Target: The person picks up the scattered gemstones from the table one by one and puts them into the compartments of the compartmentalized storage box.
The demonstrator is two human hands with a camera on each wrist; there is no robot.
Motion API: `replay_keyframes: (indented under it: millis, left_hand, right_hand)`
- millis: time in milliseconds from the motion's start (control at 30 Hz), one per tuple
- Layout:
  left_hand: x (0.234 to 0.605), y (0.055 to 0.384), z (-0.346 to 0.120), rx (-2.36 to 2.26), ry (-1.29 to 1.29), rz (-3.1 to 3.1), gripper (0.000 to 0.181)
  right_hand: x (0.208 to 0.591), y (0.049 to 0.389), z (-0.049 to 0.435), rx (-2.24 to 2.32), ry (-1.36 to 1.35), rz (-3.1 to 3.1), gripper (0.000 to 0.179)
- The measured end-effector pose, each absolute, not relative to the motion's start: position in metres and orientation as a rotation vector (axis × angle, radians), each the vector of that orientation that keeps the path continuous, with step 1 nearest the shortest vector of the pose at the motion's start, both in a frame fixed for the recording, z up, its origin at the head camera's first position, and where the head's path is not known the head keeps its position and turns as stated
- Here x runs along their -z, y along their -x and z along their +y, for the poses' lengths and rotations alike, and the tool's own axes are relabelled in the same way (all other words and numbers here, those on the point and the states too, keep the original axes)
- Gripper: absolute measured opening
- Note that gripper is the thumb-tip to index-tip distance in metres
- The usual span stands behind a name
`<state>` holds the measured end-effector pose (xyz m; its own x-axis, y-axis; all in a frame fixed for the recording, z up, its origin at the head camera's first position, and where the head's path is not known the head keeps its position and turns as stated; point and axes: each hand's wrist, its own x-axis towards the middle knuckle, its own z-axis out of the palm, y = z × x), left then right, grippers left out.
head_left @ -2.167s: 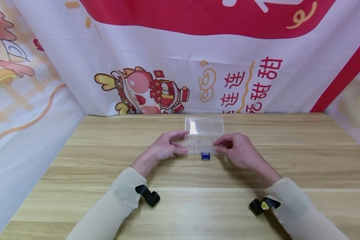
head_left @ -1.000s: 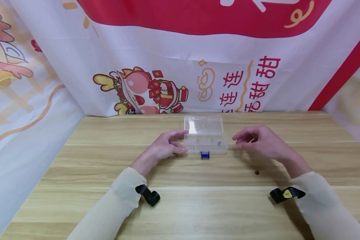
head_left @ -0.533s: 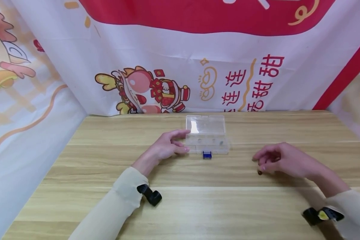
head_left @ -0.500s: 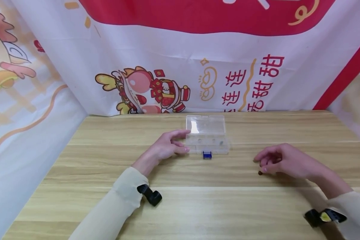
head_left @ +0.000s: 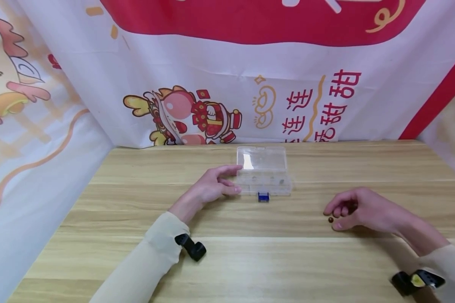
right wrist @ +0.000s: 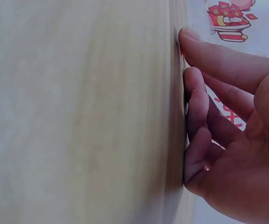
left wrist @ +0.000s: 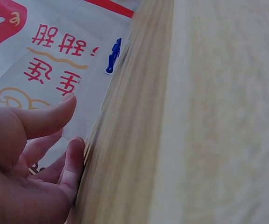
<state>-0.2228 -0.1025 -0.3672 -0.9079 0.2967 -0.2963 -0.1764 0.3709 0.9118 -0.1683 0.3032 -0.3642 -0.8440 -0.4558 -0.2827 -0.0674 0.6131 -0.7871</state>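
Note:
A clear plastic compartment box stands at the back middle of the table in the head view, its transparent lid raised. Small dark pieces show faintly inside it, and a blue latch sits at its front. My left hand touches the left end of the box with thumb and fingers spread. On the table to the right lies a small round brown bead. The thumb and index fingertip of my right hand are on either side of it, slightly apart, the other fingers loosely bent.
The wooden table ends at a printed white and red cloth behind the box. Another printed cloth hangs along the left side. A black wrist camera sticks out from the left sleeve.
My right hand has left the right end of the box and moved right and toward me, down to the brown bead. The left hand has stayed at the box.

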Motion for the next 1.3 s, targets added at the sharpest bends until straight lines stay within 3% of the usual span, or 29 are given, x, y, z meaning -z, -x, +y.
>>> replay_keyframes:
  millis: [633, 1300]
  left_hand:
    - [0.368, 0.223, -0.103, -1.553, -0.109, 2.223, 0.067]
    - [0.365, 0.221, -0.104, -1.549, -0.102, 2.229, 0.066]
  right_hand:
    - [0.355, 0.173, 0.292, 1.034, 0.458, 2.444, 0.018]
    - [0.332, 0.189, 0.242, 1.201, 0.315, 2.61, 0.024]
